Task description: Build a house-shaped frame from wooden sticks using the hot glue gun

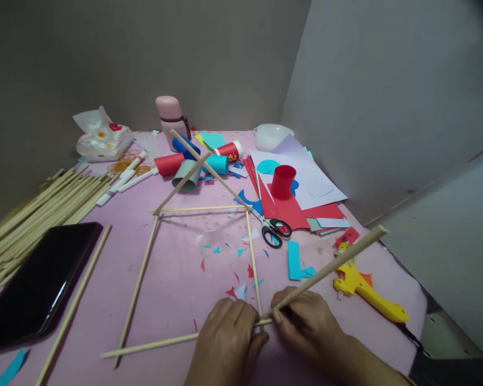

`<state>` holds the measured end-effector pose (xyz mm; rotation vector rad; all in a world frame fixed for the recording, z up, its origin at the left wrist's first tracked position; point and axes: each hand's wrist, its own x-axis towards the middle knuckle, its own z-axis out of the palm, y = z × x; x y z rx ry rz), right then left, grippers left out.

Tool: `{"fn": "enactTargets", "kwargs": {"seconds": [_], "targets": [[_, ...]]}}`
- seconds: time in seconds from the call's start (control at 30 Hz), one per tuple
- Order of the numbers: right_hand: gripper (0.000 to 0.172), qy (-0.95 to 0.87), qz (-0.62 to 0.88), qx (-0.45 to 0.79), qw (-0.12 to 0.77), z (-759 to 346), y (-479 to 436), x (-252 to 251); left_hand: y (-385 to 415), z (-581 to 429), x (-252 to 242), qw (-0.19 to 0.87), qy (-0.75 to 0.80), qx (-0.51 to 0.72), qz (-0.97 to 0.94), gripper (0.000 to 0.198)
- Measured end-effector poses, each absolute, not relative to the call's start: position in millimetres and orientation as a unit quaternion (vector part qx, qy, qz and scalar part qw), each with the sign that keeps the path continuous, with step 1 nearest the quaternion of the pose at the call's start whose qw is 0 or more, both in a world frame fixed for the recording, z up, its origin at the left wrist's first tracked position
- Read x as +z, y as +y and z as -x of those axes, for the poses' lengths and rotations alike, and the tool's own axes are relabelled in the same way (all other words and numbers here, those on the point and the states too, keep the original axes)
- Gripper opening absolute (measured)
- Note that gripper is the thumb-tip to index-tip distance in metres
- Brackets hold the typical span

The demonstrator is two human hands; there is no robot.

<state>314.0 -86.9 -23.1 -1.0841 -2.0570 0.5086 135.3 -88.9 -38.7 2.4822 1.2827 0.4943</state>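
Observation:
A square frame of thin wooden sticks (139, 284) lies on the pink table (177, 300). Over its far side, two more sticks (185, 179) rise and cross. My left hand (227, 335) is closed over the frame's front stick beside the near right corner. At that same corner, my right hand (312, 327) pinches a wooden stick (338, 261) that slants up to the right, its lower end at the joint. The fingers partly hide the joint, so I cannot tell how the sticks are fastened there.
Scissors (276, 230) touch the frame's far right corner. A yellow glue gun (366, 292) lies at right. Coloured paper (306, 177), paper tubes (187, 176) and a pink flask (169, 115) stand farther back. A stick pile (44, 214) and black phone (44, 284) lie left.

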Motion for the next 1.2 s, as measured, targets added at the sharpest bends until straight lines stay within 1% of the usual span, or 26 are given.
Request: {"fn": "enactTargets", "kwargs": {"seconds": [0.23, 0.4, 0.53, 0.67, 0.77, 0.87, 0.93, 1.03, 1.2], "targets": [[0.014, -0.821, 0.399, 0.192, 0.361, -315, -90, -25, -90, -136, -35, 0.134, 0.442, 0.184, -0.868, 0.017], [0.020, -0.852, 0.383, 0.182, 0.306, -310, -88, -21, -90, -140, -44, 0.101, 0.435, 0.220, -0.867, 0.017], [0.024, -0.865, 0.374, 0.155, 0.296, -305, -86, -20, -90, -143, -57, 0.062, 0.441, 0.286, -0.849, 0.020], [0.025, -0.873, 0.371, 0.156, 0.277, -302, -87, -23, -89, -142, -53, 0.057, 0.408, 0.281, -0.867, 0.020], [0.025, -0.867, 0.379, 0.161, 0.281, -304, -89, -27, -89, -139, -45, 0.094, 0.414, 0.240, -0.873, 0.016], [0.022, -0.839, 0.400, 0.202, 0.309, -306, -90, -30, -90, -136, -41, 0.158, 0.442, 0.195, -0.861, 0.010], [0.021, -0.815, 0.416, 0.230, 0.332, -308, -90, -30, -91, -135, -41, 0.183, 0.447, 0.193, -0.854, 0.008], [0.027, -0.787, 0.434, 0.259, 0.353, -311, -90, -26, -90, -134, -40, 0.214, 0.447, 0.204, -0.844, 0.011], [0.025, -0.735, 0.488, 0.283, 0.377, -316, -87, -22, -88, -132, -32, 0.264, 0.470, 0.184, -0.822, 0.017]]}}
